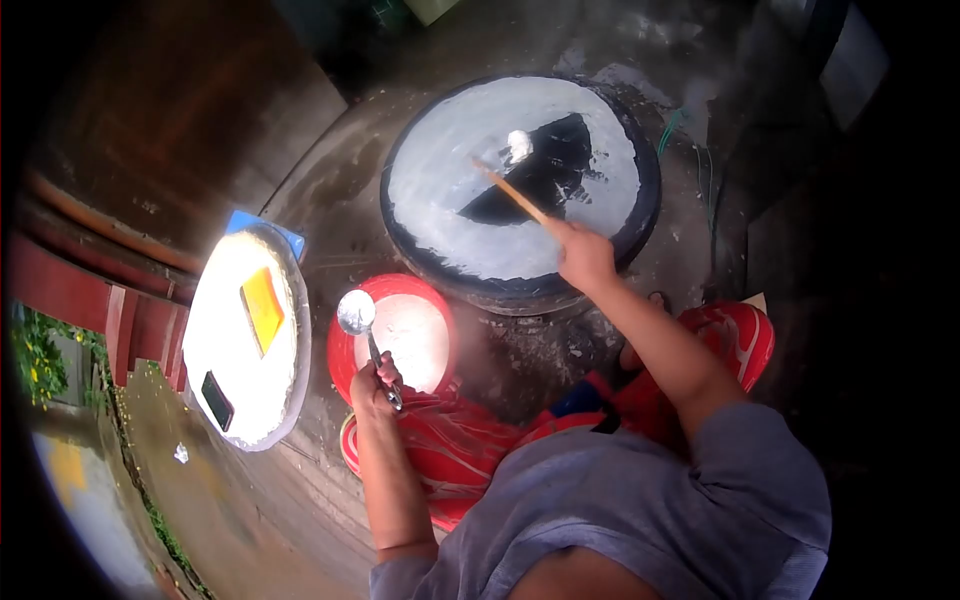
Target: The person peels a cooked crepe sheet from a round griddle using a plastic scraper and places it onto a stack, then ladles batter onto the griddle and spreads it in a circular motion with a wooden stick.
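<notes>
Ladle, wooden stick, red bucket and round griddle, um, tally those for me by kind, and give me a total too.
Ladle: 1, in the left hand
Wooden stick: 1, in the right hand
Red bucket: 1
Round griddle: 1
Total: 4

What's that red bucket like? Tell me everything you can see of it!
The bucket is round, open-topped and red, and looks like plastic. It stands upright on the ground beside the big round griddle, with pale mixture inside. The left hand holds a ladle by its edge. I can't tell whether they touch it, or how deep the mixture is.
</notes>
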`<state>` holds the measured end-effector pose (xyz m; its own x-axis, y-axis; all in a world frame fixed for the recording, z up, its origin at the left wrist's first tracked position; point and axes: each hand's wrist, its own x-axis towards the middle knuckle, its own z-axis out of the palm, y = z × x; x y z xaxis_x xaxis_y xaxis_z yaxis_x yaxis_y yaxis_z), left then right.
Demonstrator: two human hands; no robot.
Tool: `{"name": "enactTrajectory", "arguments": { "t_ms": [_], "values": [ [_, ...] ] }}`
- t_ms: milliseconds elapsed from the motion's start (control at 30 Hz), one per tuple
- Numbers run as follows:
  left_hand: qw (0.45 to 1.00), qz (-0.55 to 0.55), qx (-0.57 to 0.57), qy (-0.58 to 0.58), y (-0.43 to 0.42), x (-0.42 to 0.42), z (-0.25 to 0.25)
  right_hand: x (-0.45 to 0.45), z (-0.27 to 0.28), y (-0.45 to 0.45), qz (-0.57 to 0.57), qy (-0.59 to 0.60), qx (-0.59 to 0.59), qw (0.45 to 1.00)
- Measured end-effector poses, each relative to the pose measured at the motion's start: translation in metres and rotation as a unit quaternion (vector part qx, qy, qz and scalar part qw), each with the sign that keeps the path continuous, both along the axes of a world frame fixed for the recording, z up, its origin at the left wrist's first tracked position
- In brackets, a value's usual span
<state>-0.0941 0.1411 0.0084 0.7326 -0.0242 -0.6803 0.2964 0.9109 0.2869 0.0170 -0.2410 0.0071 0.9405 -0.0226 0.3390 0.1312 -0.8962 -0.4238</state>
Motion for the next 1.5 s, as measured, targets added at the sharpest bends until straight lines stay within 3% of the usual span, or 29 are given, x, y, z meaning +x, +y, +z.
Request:
{"name": "enactTrajectory", "arguments": {
  "t_ms": [33,167,333,367,500,567,667,700,767,900,1000,1067,1167,1200,1233,1333,1400,1433,1500],
  "values": [
    [1.0,-0.001,-0.009,-0.01,0.0,0.0,0.0,-0.003,-0.003,0.001,0.042,-0.016,-0.04,0.998],
    [1.0,0.01,0.018,0.024,-0.006,0.001,0.009,0.034,0.003,-0.043,-0.085,0.027,-0.111,0.99],
    [0.999,0.005,0.008,0.03,0.003,0.002,0.0,0.009,0.008,-0.019,-0.127,0.081,0.007,0.989],
    [1.0,0.001,-0.001,0.021,0.004,0.003,-0.001,-0.001,0.001,-0.016,-0.034,0.028,-0.02,0.999],
    [1.0,0.0,-0.006,0.019,-0.003,0.001,0.007,0.032,-0.02,-0.06,-0.111,-0.031,-0.138,0.984],
    [1.0,0.001,0.01,0.029,0.001,0.003,0.004,0.037,-0.009,-0.074,-0.129,-0.023,-0.14,0.981],
    [0.999,0.011,0.0,0.03,0.001,0.004,0.003,0.019,0.004,-0.065,-0.156,0.047,-0.002,0.987],
    [1.0,0.013,-0.003,0.028,0.001,0.005,0.002,0.008,0.006,-0.052,-0.159,0.054,-0.014,0.986],
    [1.0,0.011,-0.005,0.018,-0.002,0.007,0.001,-0.001,-0.003,-0.044,-0.052,-0.017,-0.06,0.997],
    [1.0,-0.012,-0.018,0.011,0.001,0.007,0.003,0.028,-0.011,-0.086,-0.165,-0.033,-0.148,0.974],
    [0.999,0.011,0.002,0.04,0.002,0.009,0.001,0.027,-0.002,-0.101,-0.186,0.051,-0.104,0.976],
    [0.999,0.01,-0.014,0.032,0.001,0.009,0.002,0.027,-0.016,-0.104,-0.179,0.109,0.063,0.976],
    [0.999,-0.002,-0.036,-0.001,0.003,0.007,0.0,0.047,-0.036,-0.13,-0.138,0.026,0.158,0.977],
    [1.0,0.004,-0.021,0.016,-0.002,0.008,0.006,0.058,-0.032,-0.142,-0.185,0.1,0.204,0.956],
    [0.999,0.008,-0.006,0.031,-0.004,0.009,0.009,0.078,-0.053,-0.16,-0.218,0.081,0.162,0.959],
    [0.999,-0.005,-0.023,0.022,0.005,0.01,-0.002,0.079,-0.033,-0.157,-0.142,0.078,0.118,0.98],
    [0.999,-0.007,-0.028,0.014,0.006,0.01,-0.003,0.073,0.0,-0.146,-0.157,0.268,0.391,0.866],
    [0.999,-0.008,-0.031,0.011,0.004,0.007,-0.001,0.083,-0.013,-0.152,-0.155,0.267,0.39,0.868],
    [0.999,0.005,-0.019,0.028,-0.003,0.009,0.008,0.096,-0.031,-0.156,-0.143,0.103,0.334,0.926]
  ]
}}
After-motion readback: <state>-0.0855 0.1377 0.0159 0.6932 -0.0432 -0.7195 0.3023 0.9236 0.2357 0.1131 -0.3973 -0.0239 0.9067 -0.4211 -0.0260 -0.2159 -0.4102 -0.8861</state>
